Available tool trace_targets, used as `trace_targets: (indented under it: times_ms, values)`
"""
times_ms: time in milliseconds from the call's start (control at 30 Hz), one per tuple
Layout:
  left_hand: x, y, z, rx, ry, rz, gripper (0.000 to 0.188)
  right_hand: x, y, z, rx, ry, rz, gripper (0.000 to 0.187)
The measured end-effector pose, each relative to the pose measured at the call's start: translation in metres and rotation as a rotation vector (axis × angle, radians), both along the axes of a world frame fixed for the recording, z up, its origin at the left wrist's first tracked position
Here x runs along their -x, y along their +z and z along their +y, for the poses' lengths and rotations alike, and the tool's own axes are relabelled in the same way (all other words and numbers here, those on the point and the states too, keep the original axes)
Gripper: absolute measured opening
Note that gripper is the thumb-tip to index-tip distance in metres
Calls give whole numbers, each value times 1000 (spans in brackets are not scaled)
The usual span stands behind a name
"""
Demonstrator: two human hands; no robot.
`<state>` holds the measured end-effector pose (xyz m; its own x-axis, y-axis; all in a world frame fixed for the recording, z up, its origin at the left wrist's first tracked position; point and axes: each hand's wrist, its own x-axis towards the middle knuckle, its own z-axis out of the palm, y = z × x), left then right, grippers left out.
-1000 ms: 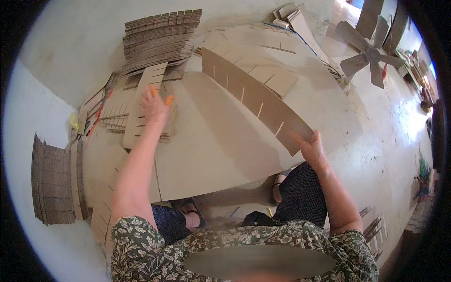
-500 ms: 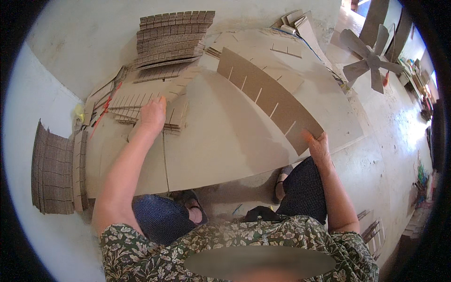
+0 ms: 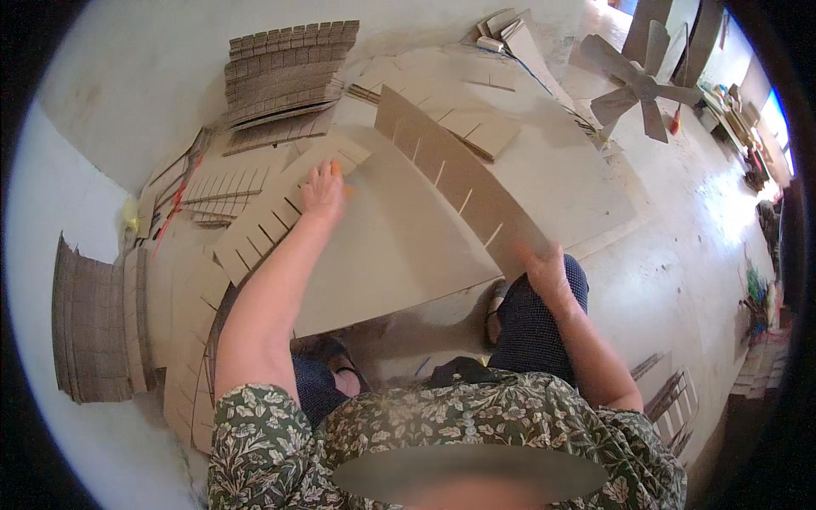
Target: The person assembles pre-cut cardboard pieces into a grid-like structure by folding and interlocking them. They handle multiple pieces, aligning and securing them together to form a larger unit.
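Observation:
My right hand (image 3: 548,274) grips the near end of a long brown cardboard strip (image 3: 478,197). Slots are cut along its left edge, and it stretches away across the table, tilted on its side. My left hand (image 3: 324,191) is closed on a second slotted cardboard strip (image 3: 270,228), slots toward my forearm; part of this strip is hidden behind my hand and arm. Orange coverings show on some left fingertips. Left of that hand lie several slotted strips (image 3: 223,183) on the table. The two held strips are apart.
A tall stack of slotted cardboard (image 3: 289,76) stands at the back against the wall. Another stack (image 3: 89,319) is at far left. More strips (image 3: 483,132) lie beyond the right strip on the table (image 3: 395,255). A fan (image 3: 643,89) stands at back right.
My left hand has moved right and away from the pile, bringing a slotted strip with it. My right hand has shifted slightly left with its strip. The whole view has turned a little.

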<state>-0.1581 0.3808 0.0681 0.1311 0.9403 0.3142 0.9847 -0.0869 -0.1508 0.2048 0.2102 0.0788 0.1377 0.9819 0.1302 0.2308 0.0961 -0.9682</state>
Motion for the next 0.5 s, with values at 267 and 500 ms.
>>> trace_targets:
  times_ms: [267,500]
  values:
    - [-17,61,10,-23,-82,-180,18,-16,-23,-14,-93,-122,-34,18]
    - [-55,16,-45,420,-182,-210,44,-7,-9,-18,-148,-155,58,17]
